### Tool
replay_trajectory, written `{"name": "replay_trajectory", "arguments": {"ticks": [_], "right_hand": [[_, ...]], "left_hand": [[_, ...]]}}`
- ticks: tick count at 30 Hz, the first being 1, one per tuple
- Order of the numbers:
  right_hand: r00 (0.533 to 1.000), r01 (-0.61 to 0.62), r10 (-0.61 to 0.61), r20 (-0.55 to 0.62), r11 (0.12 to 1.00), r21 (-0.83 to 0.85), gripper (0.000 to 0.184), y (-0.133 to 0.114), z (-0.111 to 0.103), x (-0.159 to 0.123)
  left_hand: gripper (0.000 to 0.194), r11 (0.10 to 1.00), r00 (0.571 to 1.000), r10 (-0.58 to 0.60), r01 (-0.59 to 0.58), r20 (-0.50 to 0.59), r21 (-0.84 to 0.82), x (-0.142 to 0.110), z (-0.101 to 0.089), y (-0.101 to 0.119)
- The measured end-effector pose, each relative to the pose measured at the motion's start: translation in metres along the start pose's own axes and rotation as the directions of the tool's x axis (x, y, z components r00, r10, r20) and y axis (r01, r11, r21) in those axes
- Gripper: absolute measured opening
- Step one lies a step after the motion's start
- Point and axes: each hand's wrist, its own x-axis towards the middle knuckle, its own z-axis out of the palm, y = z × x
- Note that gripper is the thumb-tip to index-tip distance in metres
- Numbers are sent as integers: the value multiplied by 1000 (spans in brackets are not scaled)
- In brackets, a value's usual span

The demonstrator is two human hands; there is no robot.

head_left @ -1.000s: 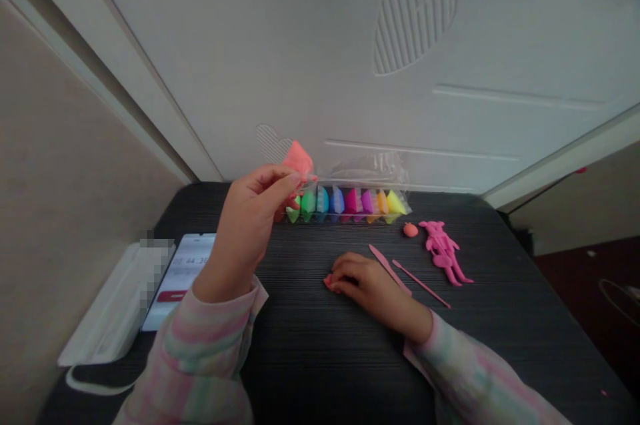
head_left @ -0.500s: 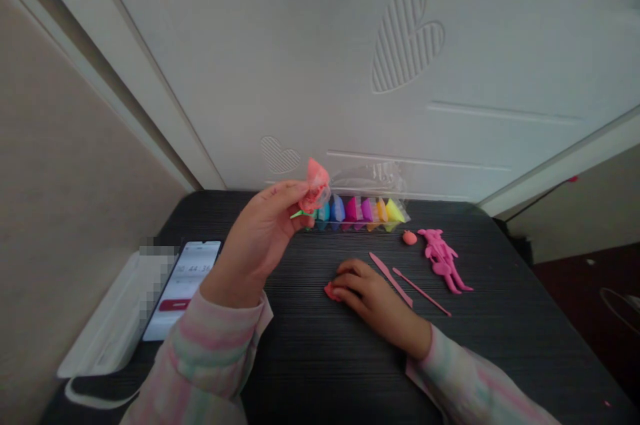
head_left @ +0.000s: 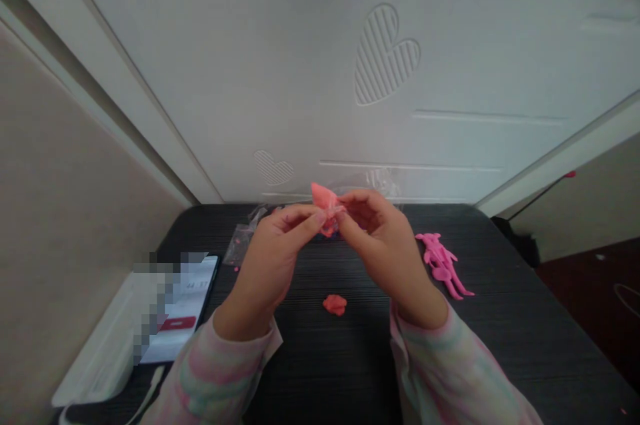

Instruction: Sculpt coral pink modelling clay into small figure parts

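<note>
Above the dark tabletop, my left hand (head_left: 273,255) and my right hand (head_left: 387,241) meet at a small clear bag of coral clay (head_left: 323,197). Each hand pinches the bag's gathered part between thumb and fingers, and coral clay shows through the plastic. A small flattened lump of coral clay (head_left: 335,305) lies on the table below the hands, touched by neither. My hands mostly cover the row of coloured clay packs behind them.
Pink plastic modelling tools (head_left: 443,268) lie to the right. A crumpled clear wrapper (head_left: 237,245) sits left of my left hand. A lit phone (head_left: 183,325) and a white case (head_left: 100,351) with a cable are farther left. A white door (head_left: 300,78) rises behind the dark table (head_left: 500,345).
My right hand has left the coral lump on the table and risen to the bag, which both hands now grip. My left hand has lowered slightly.
</note>
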Motion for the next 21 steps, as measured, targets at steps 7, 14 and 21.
{"name": "replay_trajectory", "arguments": {"ticks": [7,14,21], "right_hand": [[998,47,-44,37,994,-96,17,3,-11,0],[993,104,-89,74,969,-224,14,-3,-15,0],[985,-69,75,157,996,-48,9,-7,-20,3]], "left_hand": [[4,981,993,-83,97,89,-167,5,0,-6],[9,976,997,72,-76,29,203,2,-4,-4],[4,999,999,7,-9,32,44,4,-1,-4]]}}
